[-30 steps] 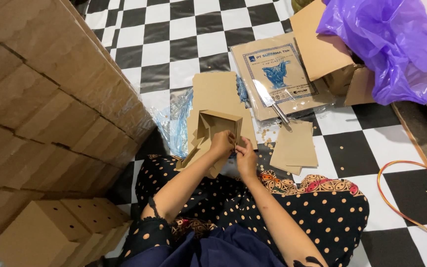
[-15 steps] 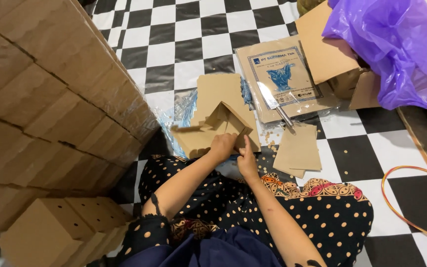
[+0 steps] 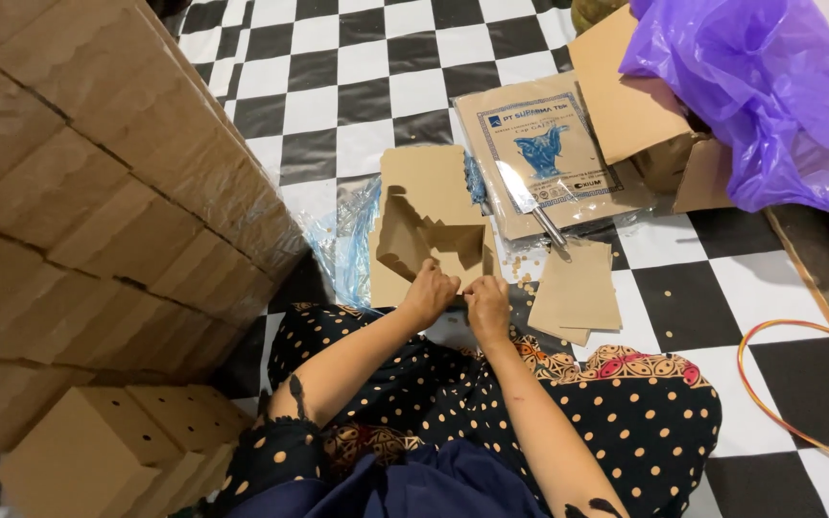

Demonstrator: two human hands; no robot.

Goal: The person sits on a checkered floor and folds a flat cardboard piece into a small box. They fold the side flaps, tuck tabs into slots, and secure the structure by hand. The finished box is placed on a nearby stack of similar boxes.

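Both hands, left hand [image 3: 429,291] and right hand [image 3: 487,299], pinch a half-folded cardboard box [image 3: 431,235] at its lower edge. It sits just left of the knife [image 3: 531,204], above the person's lap.

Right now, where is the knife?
In the head view, the knife lies upper right of the hands, on the printed brown packet, above the flat cardboard stack.

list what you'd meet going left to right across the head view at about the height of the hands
stack of cardboard boxes → clear plastic wrap → left hand on the half-folded cardboard box → right hand → flat cardboard pieces → orange cord
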